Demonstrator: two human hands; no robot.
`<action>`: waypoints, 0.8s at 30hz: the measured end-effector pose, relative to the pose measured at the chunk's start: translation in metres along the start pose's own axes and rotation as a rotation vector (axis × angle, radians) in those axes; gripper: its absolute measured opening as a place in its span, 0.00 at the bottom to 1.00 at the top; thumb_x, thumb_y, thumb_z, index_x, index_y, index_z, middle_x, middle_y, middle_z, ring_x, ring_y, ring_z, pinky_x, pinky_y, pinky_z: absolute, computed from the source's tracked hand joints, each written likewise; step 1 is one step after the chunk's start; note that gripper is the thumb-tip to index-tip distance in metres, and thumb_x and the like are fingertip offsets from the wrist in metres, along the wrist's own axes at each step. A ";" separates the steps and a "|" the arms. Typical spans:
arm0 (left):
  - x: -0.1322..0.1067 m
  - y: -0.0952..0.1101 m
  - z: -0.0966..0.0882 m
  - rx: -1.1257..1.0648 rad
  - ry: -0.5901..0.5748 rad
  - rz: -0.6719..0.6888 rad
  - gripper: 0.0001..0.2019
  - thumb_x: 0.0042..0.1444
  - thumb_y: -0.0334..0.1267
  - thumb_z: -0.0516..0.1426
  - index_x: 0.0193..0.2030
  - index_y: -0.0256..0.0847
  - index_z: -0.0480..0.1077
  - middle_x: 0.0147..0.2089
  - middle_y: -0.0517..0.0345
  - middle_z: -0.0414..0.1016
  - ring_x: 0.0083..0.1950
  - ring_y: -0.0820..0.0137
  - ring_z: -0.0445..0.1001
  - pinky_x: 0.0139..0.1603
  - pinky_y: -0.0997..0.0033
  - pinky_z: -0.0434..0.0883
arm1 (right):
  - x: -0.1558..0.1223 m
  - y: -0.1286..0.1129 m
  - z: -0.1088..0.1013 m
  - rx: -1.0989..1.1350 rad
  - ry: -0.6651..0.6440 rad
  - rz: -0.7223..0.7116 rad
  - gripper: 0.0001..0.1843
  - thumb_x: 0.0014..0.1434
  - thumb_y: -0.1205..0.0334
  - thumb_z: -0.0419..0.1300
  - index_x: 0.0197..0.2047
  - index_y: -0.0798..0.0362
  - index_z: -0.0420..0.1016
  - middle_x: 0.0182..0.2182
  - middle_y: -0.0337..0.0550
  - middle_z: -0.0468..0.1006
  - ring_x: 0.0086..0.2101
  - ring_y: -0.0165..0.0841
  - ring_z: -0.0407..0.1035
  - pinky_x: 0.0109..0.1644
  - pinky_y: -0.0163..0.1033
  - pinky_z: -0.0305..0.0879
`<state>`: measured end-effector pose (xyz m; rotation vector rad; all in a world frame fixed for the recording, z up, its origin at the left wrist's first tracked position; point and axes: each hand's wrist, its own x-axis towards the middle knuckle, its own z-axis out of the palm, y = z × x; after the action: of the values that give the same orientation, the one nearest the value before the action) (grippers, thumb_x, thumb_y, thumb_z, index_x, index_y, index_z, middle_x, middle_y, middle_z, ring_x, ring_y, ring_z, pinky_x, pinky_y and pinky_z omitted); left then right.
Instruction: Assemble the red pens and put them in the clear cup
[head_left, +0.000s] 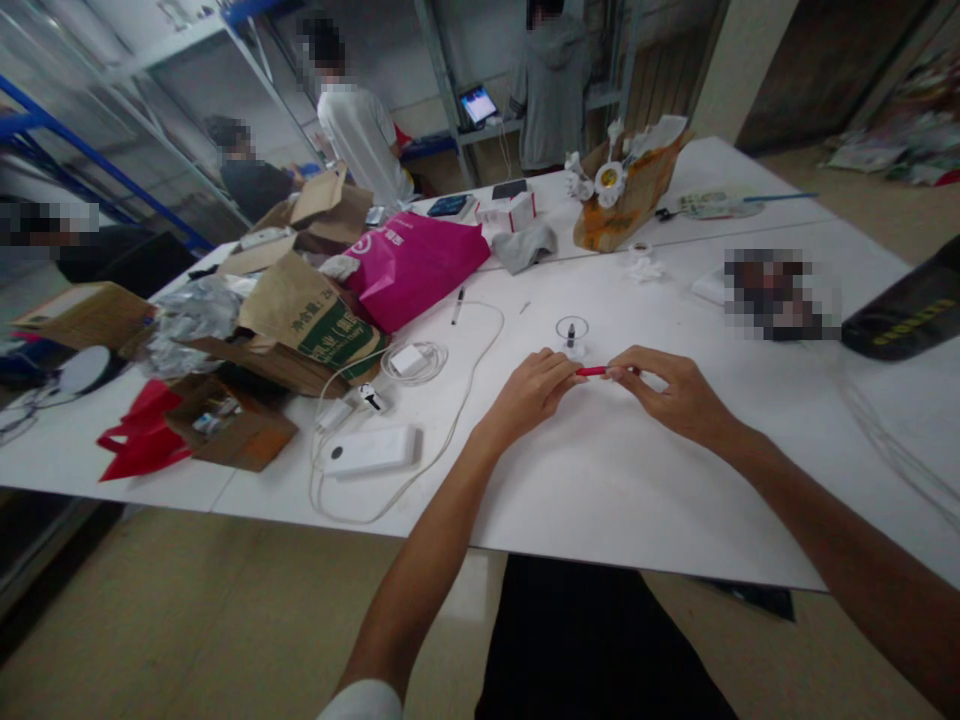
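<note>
A thin red stick-like piece (pixel 592 371) is held level just above the white table (pixel 600 480), one end in each hand. My left hand (pixel 531 389) pinches its left end with the fingers closed. My right hand (pixel 670 388) pinches the right end the same way. Just behind the red piece a small dark upright part (pixel 571 333) stands inside a clear ring on the table.
A white power bank (pixel 369 449) with a looping white cable (pixel 420 362) lies to the left. Cardboard boxes (pixel 300 320), a pink bag (pixel 412 262) and red scraps (pixel 142 440) crowd the left side. A black object (pixel 904 310) lies far right. Several people stand beyond the table.
</note>
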<state>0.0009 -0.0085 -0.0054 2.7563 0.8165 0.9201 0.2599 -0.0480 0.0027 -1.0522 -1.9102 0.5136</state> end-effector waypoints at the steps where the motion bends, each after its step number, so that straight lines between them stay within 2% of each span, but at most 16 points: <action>1: 0.000 0.000 0.000 0.000 -0.007 -0.003 0.18 0.84 0.47 0.50 0.53 0.37 0.76 0.46 0.47 0.83 0.47 0.61 0.76 0.51 0.60 0.71 | 0.000 0.000 0.000 0.001 -0.001 -0.002 0.12 0.77 0.50 0.62 0.44 0.46 0.82 0.41 0.46 0.88 0.41 0.42 0.82 0.46 0.48 0.75; 14: 0.000 0.001 -0.001 0.041 -0.077 -0.031 0.20 0.85 0.49 0.46 0.52 0.39 0.75 0.46 0.47 0.81 0.49 0.60 0.74 0.52 0.60 0.70 | 0.000 0.000 0.001 -0.032 -0.021 0.041 0.14 0.78 0.48 0.61 0.46 0.46 0.82 0.40 0.45 0.87 0.39 0.41 0.80 0.47 0.48 0.75; 24: -0.001 0.003 0.000 -0.045 -0.022 -0.064 0.19 0.85 0.49 0.46 0.49 0.42 0.72 0.44 0.48 0.80 0.47 0.59 0.74 0.50 0.58 0.70 | 0.001 -0.007 0.001 0.002 0.026 0.009 0.16 0.76 0.43 0.63 0.47 0.44 0.87 0.44 0.48 0.90 0.43 0.45 0.83 0.53 0.54 0.81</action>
<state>0.0011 -0.0113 -0.0048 2.6804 0.8645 0.8834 0.2558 -0.0508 0.0079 -1.0618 -1.8828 0.5048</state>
